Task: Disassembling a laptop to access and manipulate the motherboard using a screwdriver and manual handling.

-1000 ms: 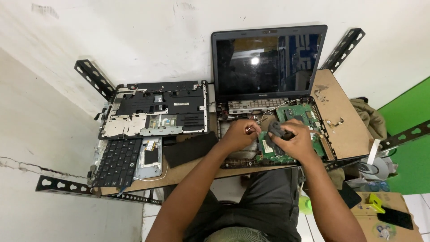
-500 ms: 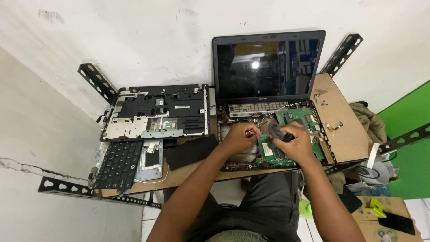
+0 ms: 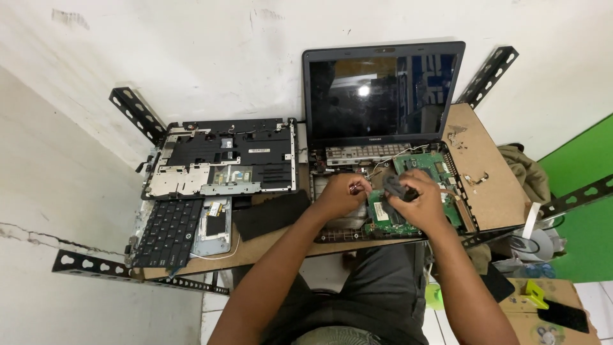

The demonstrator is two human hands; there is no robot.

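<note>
Your surface [image 3: 491,191] is a brown board on slotted metal brackets, spanning the middle of the frame. On it, at centre right, lies the opened laptop [image 3: 383,128]; upper left, the removed top cover [image 3: 223,156]; lower left, the loose keyboard [image 3: 163,231]; between them, a black pad [image 3: 271,214].

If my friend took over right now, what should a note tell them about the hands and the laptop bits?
Left hand: fingers pinched over the opened laptop base; what they hold is too small to tell.
Right hand: gripping a small dark part above the green circuit board.
Done: top cover and keyboard are off, lying to the left.
Left: the circuit board sits in the base; screen upright.
</note>
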